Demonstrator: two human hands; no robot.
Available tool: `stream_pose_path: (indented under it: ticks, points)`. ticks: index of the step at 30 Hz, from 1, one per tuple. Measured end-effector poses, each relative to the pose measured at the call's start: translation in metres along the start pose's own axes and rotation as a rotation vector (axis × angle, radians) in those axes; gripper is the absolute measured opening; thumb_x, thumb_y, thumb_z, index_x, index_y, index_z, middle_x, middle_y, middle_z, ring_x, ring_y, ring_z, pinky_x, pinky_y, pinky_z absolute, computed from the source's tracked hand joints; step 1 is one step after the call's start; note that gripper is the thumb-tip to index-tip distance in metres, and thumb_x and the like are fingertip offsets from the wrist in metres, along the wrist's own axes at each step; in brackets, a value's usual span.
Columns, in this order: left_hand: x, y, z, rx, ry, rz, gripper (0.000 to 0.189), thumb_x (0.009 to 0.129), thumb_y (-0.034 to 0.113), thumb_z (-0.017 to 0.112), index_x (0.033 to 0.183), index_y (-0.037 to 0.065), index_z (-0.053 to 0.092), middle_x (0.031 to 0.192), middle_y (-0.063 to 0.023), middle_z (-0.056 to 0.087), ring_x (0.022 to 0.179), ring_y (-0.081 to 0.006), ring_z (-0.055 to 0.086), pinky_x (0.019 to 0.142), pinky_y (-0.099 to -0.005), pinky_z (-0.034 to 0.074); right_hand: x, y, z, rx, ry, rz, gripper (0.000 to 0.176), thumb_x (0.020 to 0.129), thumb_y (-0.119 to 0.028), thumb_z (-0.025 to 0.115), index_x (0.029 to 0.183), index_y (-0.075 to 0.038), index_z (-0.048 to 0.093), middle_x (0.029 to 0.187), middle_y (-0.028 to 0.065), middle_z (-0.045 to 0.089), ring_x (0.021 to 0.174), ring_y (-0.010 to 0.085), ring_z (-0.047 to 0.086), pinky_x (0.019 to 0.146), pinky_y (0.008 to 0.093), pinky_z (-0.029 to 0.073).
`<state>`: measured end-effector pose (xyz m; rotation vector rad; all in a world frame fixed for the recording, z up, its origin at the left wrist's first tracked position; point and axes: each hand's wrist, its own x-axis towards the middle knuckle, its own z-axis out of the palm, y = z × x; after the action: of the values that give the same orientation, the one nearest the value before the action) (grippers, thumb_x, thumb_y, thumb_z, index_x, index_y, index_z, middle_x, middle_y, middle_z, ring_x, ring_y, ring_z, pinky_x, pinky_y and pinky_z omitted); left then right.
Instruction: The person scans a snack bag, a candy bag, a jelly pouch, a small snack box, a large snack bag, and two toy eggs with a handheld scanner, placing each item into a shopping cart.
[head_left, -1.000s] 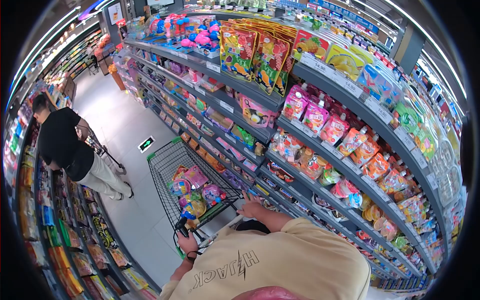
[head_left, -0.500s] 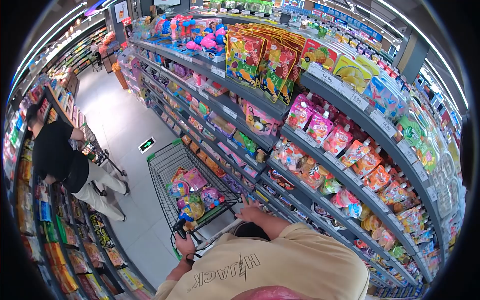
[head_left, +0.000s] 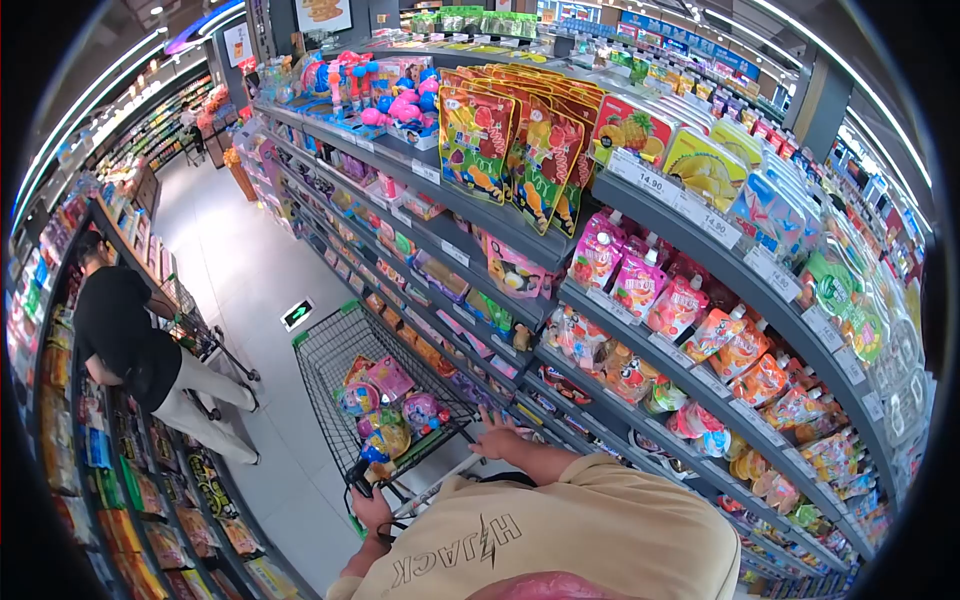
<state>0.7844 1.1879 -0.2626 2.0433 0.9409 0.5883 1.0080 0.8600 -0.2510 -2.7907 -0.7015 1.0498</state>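
Observation:
A wire shopping cart [head_left: 325, 385] with green corner pieces stands in front of me. Several brightly coloured toy packs [head_left: 388, 405] lie in its basket. My left hand [head_left: 371, 508] is closed around the left end of the cart handle, where a black part sticks up past the fingers. At the right end of the pale handle bar [head_left: 452, 470] rests my right hand [head_left: 497, 438], its fingers stretched out and apart, near the lower shelves. Whether its palm presses on the bar is hidden.
Tall shelves [head_left: 640, 195] of pouches and toys curve along the right, close to the cart. Packaged goods fill another shelf [head_left: 130, 470] at left. A person in a black top [head_left: 125, 325] bends there beside another cart [head_left: 200, 335]. A floor sign [head_left: 297, 314] bears a green arrow.
The person at left has bent further toward the shelf and moved slightly closer in view. My view has shifted a little. Both my hands stay at the cart handle.

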Motion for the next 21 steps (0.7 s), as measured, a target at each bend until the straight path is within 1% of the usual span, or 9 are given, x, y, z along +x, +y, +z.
stream_pose_path:
  ticks: [1, 4, 6, 7, 8, 11, 15, 16, 21]
  points:
    - [0.001, 0.003, 0.002, 0.000, 0.018, 0.008, 0.035, 0.088, 0.007, 0.076, 0.120, -0.002, 0.067, 0.097, -0.0234, 0.078, 0.092, -0.0429, 0.077, 0.082, -0.0491, 0.059, 0.004, 0.001, -0.003, -0.004, -0.004, -0.001, 0.064, 0.107, -0.068, 0.049, 0.145, -0.024, 0.074, 0.186, 0.0176, -0.012, 0.168, 0.0494, 0.009, 0.130, 0.0723, 0.011]
    - [0.009, -0.003, 0.010, 0.048, -0.005, -0.017, 0.043, 0.089, 0.007, 0.075, 0.129, -0.002, 0.067, 0.101, -0.0212, 0.077, 0.091, -0.0375, 0.077, 0.085, -0.0463, 0.059, 0.013, 0.004, -0.010, -0.020, 0.000, -0.010, 0.063, 0.107, -0.069, 0.049, 0.144, -0.024, 0.075, 0.185, 0.0184, -0.012, 0.168, 0.0502, 0.010, 0.129, 0.0718, 0.014]
    - [0.013, -0.007, 0.014, 0.088, -0.016, -0.084, 0.043, 0.088, 0.008, 0.076, 0.129, -0.002, 0.067, 0.100, -0.0213, 0.077, 0.091, -0.0383, 0.077, 0.084, -0.0464, 0.059, 0.018, 0.007, -0.013, -0.036, 0.018, -0.026, 0.063, 0.107, -0.068, 0.047, 0.141, -0.024, 0.076, 0.185, 0.0200, -0.011, 0.167, 0.0505, 0.012, 0.129, 0.0706, 0.018]
    - [0.015, -0.009, 0.017, 0.107, -0.022, -0.120, 0.044, 0.088, 0.009, 0.076, 0.129, -0.002, 0.067, 0.100, -0.0213, 0.077, 0.090, -0.0387, 0.077, 0.083, -0.0465, 0.058, 0.021, 0.009, -0.017, -0.034, 0.011, -0.032, 0.063, 0.107, -0.068, 0.047, 0.141, -0.024, 0.076, 0.185, 0.0201, -0.011, 0.167, 0.0507, 0.012, 0.128, 0.0708, 0.018]
    - [0.017, -0.012, 0.019, 0.087, -0.010, -0.100, 0.042, 0.088, 0.010, 0.077, 0.127, -0.002, 0.068, 0.097, -0.0209, 0.076, 0.088, -0.0381, 0.076, 0.082, -0.0468, 0.058, 0.024, 0.009, -0.019, -0.033, 0.001, -0.037, 0.063, 0.107, -0.068, 0.047, 0.142, -0.024, 0.076, 0.185, 0.0202, -0.011, 0.167, 0.0509, 0.012, 0.128, 0.0711, 0.018]
    - [0.017, 0.000, 0.024, 0.077, 0.026, -0.053, 0.039, 0.088, 0.010, 0.077, 0.122, -0.006, 0.066, 0.096, -0.0249, 0.077, 0.090, -0.0462, 0.076, 0.079, -0.0502, 0.058, 0.027, 0.009, -0.032, -0.041, -0.030, -0.042, 0.063, 0.108, -0.069, 0.047, 0.143, -0.024, 0.075, 0.185, 0.0210, -0.012, 0.167, 0.0511, 0.010, 0.129, 0.0716, 0.016]
    - [0.030, -0.006, 0.031, 0.066, 0.003, -0.083, 0.037, 0.087, 0.009, 0.075, 0.120, -0.006, 0.067, 0.098, -0.0249, 0.075, 0.090, -0.0448, 0.074, 0.083, -0.0496, 0.057, 0.039, 0.011, -0.035, -0.029, -0.010, -0.051, 0.064, 0.108, -0.069, 0.046, 0.143, -0.023, 0.075, 0.184, 0.0224, -0.012, 0.168, 0.0513, 0.009, 0.129, 0.0714, 0.015]
    - [0.030, -0.002, 0.033, 0.076, 0.048, -0.040, 0.036, 0.087, 0.009, 0.075, 0.119, -0.006, 0.067, 0.100, -0.0248, 0.075, 0.091, -0.0440, 0.073, 0.084, -0.0495, 0.057, 0.043, 0.009, -0.037, -0.026, -0.006, -0.057, 0.064, 0.108, -0.068, 0.046, 0.143, -0.023, 0.075, 0.184, 0.0227, -0.012, 0.168, 0.0513, 0.009, 0.129, 0.0710, 0.015]
    - [0.047, -0.010, 0.042, 0.120, 0.004, -0.048, 0.037, 0.088, 0.011, 0.074, 0.120, -0.006, 0.067, 0.100, -0.0259, 0.075, 0.092, -0.0461, 0.073, 0.084, -0.0507, 0.057, 0.057, 0.013, -0.046, -0.018, 0.012, -0.073, 0.065, 0.109, -0.067, 0.045, 0.144, -0.021, 0.074, 0.184, 0.0228, -0.011, 0.168, 0.0509, 0.010, 0.129, 0.0693, 0.015]
